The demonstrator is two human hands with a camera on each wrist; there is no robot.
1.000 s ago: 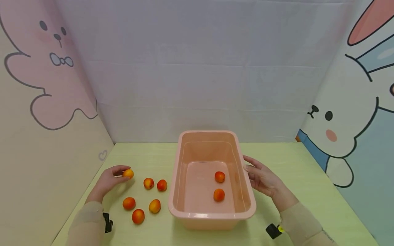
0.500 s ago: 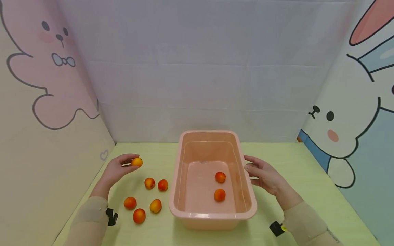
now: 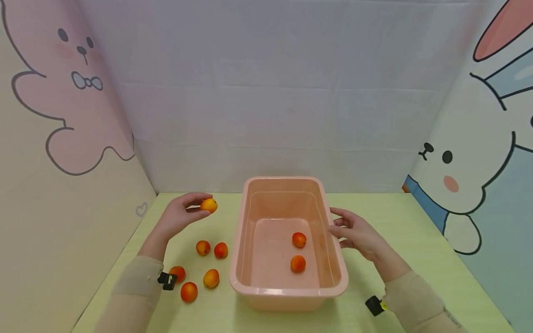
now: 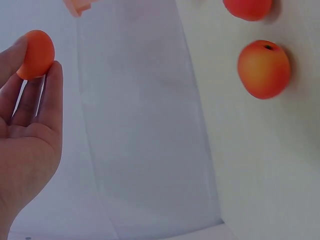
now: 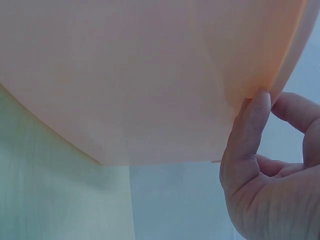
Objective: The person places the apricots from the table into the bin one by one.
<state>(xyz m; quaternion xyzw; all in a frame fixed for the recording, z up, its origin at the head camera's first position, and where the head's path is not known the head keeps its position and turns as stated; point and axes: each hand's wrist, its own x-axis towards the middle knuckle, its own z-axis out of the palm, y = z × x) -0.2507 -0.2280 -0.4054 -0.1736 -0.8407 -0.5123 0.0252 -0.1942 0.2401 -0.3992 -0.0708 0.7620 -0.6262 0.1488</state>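
Pinched between the thumb and fingertips of my left hand [image 3: 176, 219] is a small yellow-orange fruit [image 3: 209, 206], raised over the table to the left of a pink plastic bin [image 3: 287, 292]. The left wrist view shows the same fruit [image 4: 38, 54] at the fingertips, with the palm turned to the camera. Two orange-red fruits lie on the bin floor, one [image 3: 299, 239] behind the other [image 3: 297, 263]. My right hand [image 3: 360, 238] grips the bin's right rim, thumb and fingers on either side of it, as the right wrist view [image 5: 270, 165] also shows.
Several loose fruits lie on the pale green table [image 3: 374, 208] left of the bin, among them a yellow-red one [image 3: 211, 278] and a red one [image 3: 220, 250]. My left wrist's camera partly covers one fruit [image 3: 179, 273]. A white wall [image 3: 266, 115] stands behind.
My left hand has lifted the yellow-orange fruit off the table and carried it up and to the right, toward the bin. My right hand stays at the bin's rim.
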